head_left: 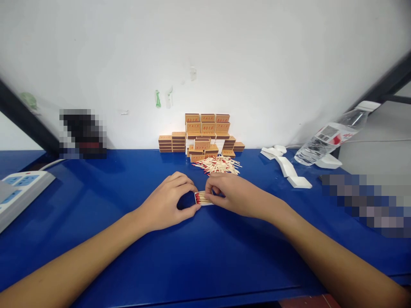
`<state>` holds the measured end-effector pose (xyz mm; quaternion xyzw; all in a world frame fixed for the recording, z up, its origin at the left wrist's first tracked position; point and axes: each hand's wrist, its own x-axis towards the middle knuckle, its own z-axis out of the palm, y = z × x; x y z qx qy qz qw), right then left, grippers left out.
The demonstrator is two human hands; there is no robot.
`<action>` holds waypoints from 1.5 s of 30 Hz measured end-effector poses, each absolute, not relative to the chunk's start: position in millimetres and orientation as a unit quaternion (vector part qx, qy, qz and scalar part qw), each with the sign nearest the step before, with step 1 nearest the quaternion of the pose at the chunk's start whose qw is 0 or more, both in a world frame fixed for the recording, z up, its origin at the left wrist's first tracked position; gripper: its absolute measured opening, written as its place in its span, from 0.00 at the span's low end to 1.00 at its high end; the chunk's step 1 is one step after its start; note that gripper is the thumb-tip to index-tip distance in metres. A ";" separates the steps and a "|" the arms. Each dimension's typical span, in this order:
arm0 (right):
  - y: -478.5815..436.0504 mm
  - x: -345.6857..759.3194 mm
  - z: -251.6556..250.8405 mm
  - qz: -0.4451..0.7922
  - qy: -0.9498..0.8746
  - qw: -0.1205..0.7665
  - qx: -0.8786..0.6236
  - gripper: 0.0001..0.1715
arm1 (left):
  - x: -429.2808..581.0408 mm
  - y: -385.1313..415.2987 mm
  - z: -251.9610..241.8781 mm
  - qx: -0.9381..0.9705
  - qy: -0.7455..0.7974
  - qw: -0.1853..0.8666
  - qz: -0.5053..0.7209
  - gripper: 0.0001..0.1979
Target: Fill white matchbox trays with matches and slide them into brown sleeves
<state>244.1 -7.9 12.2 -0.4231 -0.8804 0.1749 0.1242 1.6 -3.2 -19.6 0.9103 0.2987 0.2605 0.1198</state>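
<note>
A small white matchbox tray (203, 203) lies on the blue table, with red-tipped matches (201, 197) side by side in it. My left hand (170, 200) grips the tray's left end between thumb and fingers. Bent over the tray's right part is my right hand (227, 192), its fingers closed at the matches; what they pinch, if anything, is hidden. Just behind the hands is a loose heap of matches (221, 165). Stacked matchboxes (208, 127) stand against the wall behind the heap.
On the blue table (180, 265), a power strip (24, 192) lies at the left. A tilted plastic bottle (334, 134) and several white tray-like pieces (285, 167) are at the right. Blurred objects are at the back left and right edge.
</note>
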 end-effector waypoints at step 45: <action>118.0 325.6 -3.3 0.217 -0.595 0.231 -0.739 0.27 | -8.6 9.8 -24.9 0.860 0.374 0.119 0.325 0.11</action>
